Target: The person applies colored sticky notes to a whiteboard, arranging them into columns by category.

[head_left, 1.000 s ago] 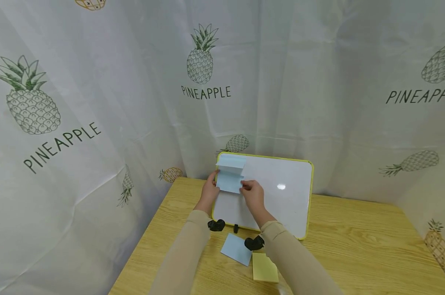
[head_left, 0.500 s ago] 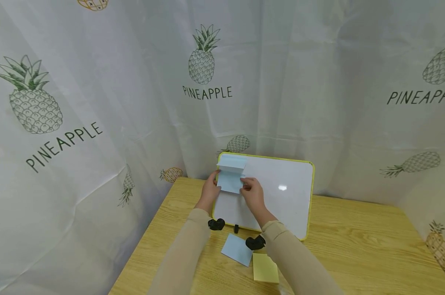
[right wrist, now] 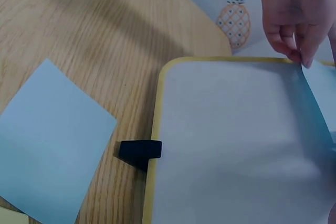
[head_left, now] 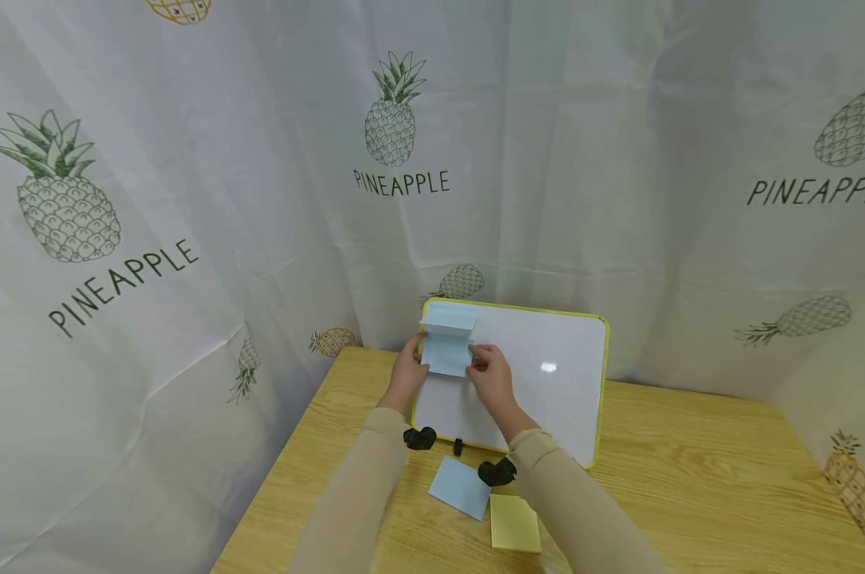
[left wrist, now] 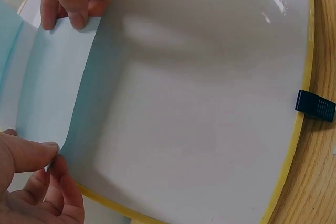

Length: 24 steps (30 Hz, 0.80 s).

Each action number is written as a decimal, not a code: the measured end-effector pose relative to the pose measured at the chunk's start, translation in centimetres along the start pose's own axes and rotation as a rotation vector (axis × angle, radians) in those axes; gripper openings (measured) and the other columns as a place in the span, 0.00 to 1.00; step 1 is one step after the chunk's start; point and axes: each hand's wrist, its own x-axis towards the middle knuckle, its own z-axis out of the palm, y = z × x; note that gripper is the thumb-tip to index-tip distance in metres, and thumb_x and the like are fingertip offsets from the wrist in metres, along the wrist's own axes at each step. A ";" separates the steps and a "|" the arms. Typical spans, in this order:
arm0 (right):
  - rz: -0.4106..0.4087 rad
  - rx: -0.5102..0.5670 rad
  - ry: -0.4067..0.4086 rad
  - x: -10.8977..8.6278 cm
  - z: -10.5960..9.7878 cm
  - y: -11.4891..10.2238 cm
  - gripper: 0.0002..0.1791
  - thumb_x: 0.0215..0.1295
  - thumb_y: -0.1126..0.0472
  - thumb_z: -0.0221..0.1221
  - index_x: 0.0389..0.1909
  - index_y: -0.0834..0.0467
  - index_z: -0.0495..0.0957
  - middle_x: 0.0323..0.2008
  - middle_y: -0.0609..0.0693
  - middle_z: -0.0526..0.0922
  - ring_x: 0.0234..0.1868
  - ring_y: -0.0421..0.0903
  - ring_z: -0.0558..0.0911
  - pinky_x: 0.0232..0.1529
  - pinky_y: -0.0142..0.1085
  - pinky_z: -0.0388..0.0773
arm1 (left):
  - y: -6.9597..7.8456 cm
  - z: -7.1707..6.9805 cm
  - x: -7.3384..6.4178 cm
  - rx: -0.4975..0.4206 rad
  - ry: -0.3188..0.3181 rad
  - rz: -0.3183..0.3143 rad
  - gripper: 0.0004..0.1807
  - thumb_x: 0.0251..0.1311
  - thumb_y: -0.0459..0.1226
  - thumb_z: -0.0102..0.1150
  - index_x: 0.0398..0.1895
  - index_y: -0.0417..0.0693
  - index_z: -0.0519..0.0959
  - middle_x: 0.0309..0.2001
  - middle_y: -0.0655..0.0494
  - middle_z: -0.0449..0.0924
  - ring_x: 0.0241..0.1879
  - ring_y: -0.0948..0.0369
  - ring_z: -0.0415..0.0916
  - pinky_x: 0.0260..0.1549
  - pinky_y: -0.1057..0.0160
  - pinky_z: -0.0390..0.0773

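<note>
Between my hands is a light blue sticky note, over the left part of a whiteboard with a yellow frame. My left hand pinches the note's left edge between thumb and fingers, as the left wrist view shows at its near corner. On the opposite edge, my right hand pinches the note with its fingertips. The lower edge stands off the board and casts a shadow. Just above, another light blue sticky note is on the board's upper left, its lower part curling outward.
In front of the board lie a light blue sticky-note pad and a yellow sticky-note pad on the wooden table. A black clip sits on the board's lower edge. Behind hangs a pineapple-print curtain.
My right index finger has shifted slightly upward at the note's right edge. Otherwise both hands, the notes and the board stay where they were.
</note>
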 end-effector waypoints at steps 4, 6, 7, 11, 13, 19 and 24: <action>0.012 -0.013 -0.009 0.1 -0.1 0.0 0.26 0.57 0.76 0.62 0.59 0.65 0.77 0.52 0.55 0.75 0.43 0.48 0.77 0.41 0.39 0.78 | 0.1 0.0 0.0 0.006 0.005 -0.012 0.36 0.56 0.17 0.55 0.69 0.49 0.68 0.39 0.44 0.74 0.36 0.52 0.69 0.33 0.60 0.70; 0.009 -0.025 -0.012 0.2 -0.1 0.0 0.25 0.57 0.77 0.61 0.59 0.65 0.77 0.51 0.56 0.75 0.43 0.49 0.77 0.40 0.39 0.78 | 0.1 0.0 0.0 0.012 0.010 -0.013 0.36 0.56 0.19 0.56 0.69 0.49 0.68 0.39 0.44 0.74 0.36 0.53 0.68 0.34 0.60 0.70; 0.009 -0.029 -0.012 0.2 -0.1 -0.1 0.25 0.57 0.77 0.61 0.59 0.66 0.77 0.51 0.56 0.74 0.42 0.49 0.77 0.40 0.39 0.78 | 0.1 0.0 0.0 0.014 0.013 -0.010 0.35 0.57 0.19 0.56 0.69 0.49 0.68 0.38 0.44 0.74 0.36 0.53 0.68 0.34 0.59 0.70; 0.016 -0.054 0.000 0.3 0.0 0.0 0.25 0.57 0.77 0.62 0.58 0.66 0.77 0.49 0.56 0.74 0.42 0.49 0.77 0.40 0.39 0.77 | 0.3 0.1 0.0 0.047 0.043 0.021 0.34 0.54 0.20 0.59 0.67 0.47 0.70 0.37 0.43 0.72 0.35 0.53 0.66 0.34 0.57 0.69; 0.020 -0.061 0.010 0.3 -0.1 0.1 0.24 0.57 0.77 0.62 0.58 0.66 0.78 0.47 0.56 0.74 0.42 0.49 0.77 0.40 0.39 0.78 | 0.2 0.2 0.0 0.074 0.056 0.037 0.34 0.53 0.20 0.60 0.66 0.47 0.71 0.36 0.44 0.71 0.35 0.53 0.65 0.34 0.57 0.68; 0.018 -0.062 0.038 0.1 -0.1 0.0 0.22 0.57 0.75 0.63 0.55 0.65 0.80 0.45 0.55 0.73 0.41 0.49 0.77 0.41 0.39 0.78 | 0.1 0.5 0.1 0.092 0.078 0.074 0.33 0.53 0.22 0.64 0.65 0.45 0.72 0.30 0.48 0.70 0.29 0.55 0.64 0.31 0.58 0.67; 0.018 -0.044 0.044 -0.6 -0.5 0.1 0.19 0.57 0.72 0.66 0.51 0.63 0.82 0.44 0.53 0.73 0.40 0.49 0.75 0.42 0.40 0.77 | 0.5 0.5 -0.2 0.045 0.066 0.040 0.36 0.51 0.25 0.67 0.67 0.45 0.70 0.32 0.47 0.73 0.31 0.54 0.68 0.34 0.53 0.72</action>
